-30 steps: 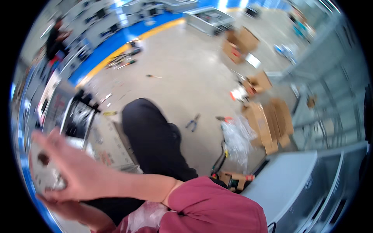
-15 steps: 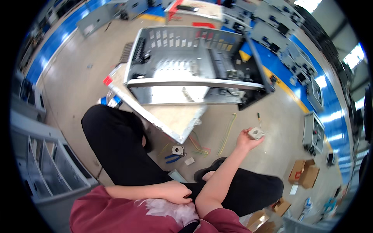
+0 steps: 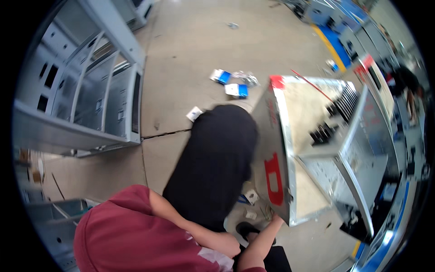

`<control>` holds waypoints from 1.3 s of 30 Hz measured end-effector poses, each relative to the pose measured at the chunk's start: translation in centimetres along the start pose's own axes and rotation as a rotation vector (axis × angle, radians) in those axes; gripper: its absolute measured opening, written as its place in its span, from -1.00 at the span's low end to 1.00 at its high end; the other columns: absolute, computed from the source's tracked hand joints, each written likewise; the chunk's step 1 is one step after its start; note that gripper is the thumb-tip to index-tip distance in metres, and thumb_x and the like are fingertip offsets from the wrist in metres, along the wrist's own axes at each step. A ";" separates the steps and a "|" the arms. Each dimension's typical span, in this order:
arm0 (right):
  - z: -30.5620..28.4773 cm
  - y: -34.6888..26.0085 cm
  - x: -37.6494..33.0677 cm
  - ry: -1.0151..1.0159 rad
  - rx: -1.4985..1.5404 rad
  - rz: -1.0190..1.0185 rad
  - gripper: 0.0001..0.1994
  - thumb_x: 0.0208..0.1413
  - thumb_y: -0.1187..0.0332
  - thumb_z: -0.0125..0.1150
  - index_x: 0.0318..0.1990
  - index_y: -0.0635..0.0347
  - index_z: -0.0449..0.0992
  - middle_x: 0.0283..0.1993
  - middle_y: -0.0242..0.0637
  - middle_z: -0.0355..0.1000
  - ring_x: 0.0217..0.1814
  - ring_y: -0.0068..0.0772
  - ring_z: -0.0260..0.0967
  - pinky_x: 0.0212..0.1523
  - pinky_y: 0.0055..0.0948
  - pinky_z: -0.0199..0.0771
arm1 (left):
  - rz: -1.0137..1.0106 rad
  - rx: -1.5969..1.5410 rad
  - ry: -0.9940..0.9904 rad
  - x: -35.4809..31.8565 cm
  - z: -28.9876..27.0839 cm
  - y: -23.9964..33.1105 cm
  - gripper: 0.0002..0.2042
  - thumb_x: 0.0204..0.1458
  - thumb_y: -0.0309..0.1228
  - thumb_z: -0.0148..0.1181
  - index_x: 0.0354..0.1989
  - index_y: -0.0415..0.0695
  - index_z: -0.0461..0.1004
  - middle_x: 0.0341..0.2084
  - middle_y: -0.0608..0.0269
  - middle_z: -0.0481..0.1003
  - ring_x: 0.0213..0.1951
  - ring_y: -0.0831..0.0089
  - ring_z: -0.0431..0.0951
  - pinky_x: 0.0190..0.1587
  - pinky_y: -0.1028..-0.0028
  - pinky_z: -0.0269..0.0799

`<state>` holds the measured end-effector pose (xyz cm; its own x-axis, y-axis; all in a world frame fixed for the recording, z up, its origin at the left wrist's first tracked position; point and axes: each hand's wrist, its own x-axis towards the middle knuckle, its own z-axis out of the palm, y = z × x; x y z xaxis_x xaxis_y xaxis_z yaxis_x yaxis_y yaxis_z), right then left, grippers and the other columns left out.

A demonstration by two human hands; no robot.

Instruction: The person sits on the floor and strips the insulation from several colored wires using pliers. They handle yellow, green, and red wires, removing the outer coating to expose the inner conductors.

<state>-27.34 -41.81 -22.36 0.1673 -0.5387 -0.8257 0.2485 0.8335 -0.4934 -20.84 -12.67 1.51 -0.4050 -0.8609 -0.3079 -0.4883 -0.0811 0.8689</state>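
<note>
Left hand (image 3: 230, 244) rests on the black-trousered thigh (image 3: 213, 167), fingers curled; grip on anything not discernible. Right hand (image 3: 274, 221) reaches to the lower corner of the open metal cabinet (image 3: 290, 149) lying on the floor, fingers mostly hidden, apparently touching its edge. Small white parts (image 3: 252, 196) lie just beside. Farther off: blue-and-white packets (image 3: 236, 90), grey frames (image 3: 104, 90).

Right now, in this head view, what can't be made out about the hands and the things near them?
- Right hand: reaches to the lower edge of the metal cabinet panel; its fingers are hidden behind that edge, so any grip is unclear.
- Left hand: rests low by the black trouser leg; palm side hidden, contents unknown.
- Small white parts on the floor: too small to identify.
- Cabinet interior: blurred and bent toward the rim.
</note>
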 end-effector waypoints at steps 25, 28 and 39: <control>-10.7 2.3 5.8 0.600 -0.023 -0.286 -0.55 0.31 -0.03 -0.15 -0.20 0.19 0.47 -0.43 -0.26 0.36 -0.57 -0.27 0.22 -0.62 -0.31 0.14 | 0.221 0.241 1.499 -15.3 -35.7 1.3 -0.92 0.14 -0.53 0.11 -0.36 -0.28 0.49 -0.42 0.10 0.49 -0.32 0.16 0.49 -0.24 0.29 0.39; -8.4 1.5 7.3 0.542 0.026 -0.370 -0.57 0.29 0.01 -0.15 -0.19 0.20 0.48 -0.43 -0.27 0.38 -0.56 -0.26 0.25 -0.63 -0.29 0.15 | 0.039 0.624 1.315 -8.4 -47.1 -6.6 -0.70 0.22 -0.28 0.09 0.01 -0.21 0.51 -0.08 0.02 0.52 0.01 0.08 0.50 0.10 0.18 0.43; -10.0 -1.2 7.7 0.637 0.453 -0.423 -0.63 0.34 0.14 -0.19 -0.32 0.29 0.36 -0.56 -0.21 0.32 -0.72 -0.33 0.19 -0.74 -0.34 0.20 | -0.250 0.547 0.883 0.7 -53.4 -15.9 -0.63 0.26 -0.18 -0.03 -0.19 -0.20 0.62 -0.21 -0.11 0.62 -0.14 -0.07 0.59 -0.02 0.09 0.48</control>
<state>-35.91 -45.72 -30.89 -0.5534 -0.5075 -0.6604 0.5453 0.3786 -0.7479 27.94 -38.78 8.21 0.3511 -0.9277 0.1271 -0.8494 -0.2585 0.4601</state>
